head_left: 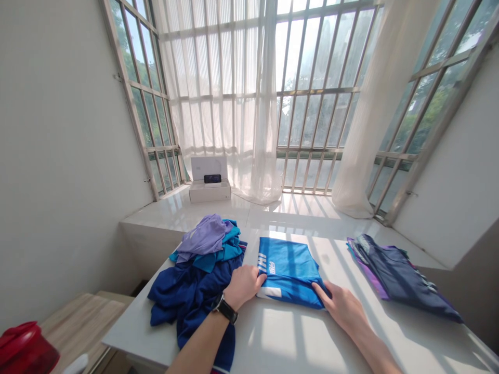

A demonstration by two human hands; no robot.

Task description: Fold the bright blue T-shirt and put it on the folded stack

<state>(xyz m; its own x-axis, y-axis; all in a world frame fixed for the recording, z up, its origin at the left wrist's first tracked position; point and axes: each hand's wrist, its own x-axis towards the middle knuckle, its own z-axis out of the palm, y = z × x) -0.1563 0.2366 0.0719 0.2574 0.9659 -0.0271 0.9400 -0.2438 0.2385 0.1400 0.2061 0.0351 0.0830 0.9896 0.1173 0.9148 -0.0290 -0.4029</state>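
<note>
A bright blue shirt (290, 254) with white lettering lies on the white table in a folded rectangle. My left hand (244, 285), with a black watch on its wrist, pinches the shirt's left edge. At the opposite edge, the thumb and fingers of my right hand (343, 302) close on the cloth. A fold line runs across the shirt between both hands, and a white patch shows on the near flap. Just left of my left hand is a heap of crumpled clothes: a dark blue garment (183, 291), a teal one (210, 259) and a lavender one (205, 236) on top.
Folded clothes (401, 275) in dark grey and purple lie stacked on the table's right side. Behind the table (280, 337), a white box (210, 192) with a phone (212, 178) stands on the window ledge. A red object (27, 348) sits at lower left.
</note>
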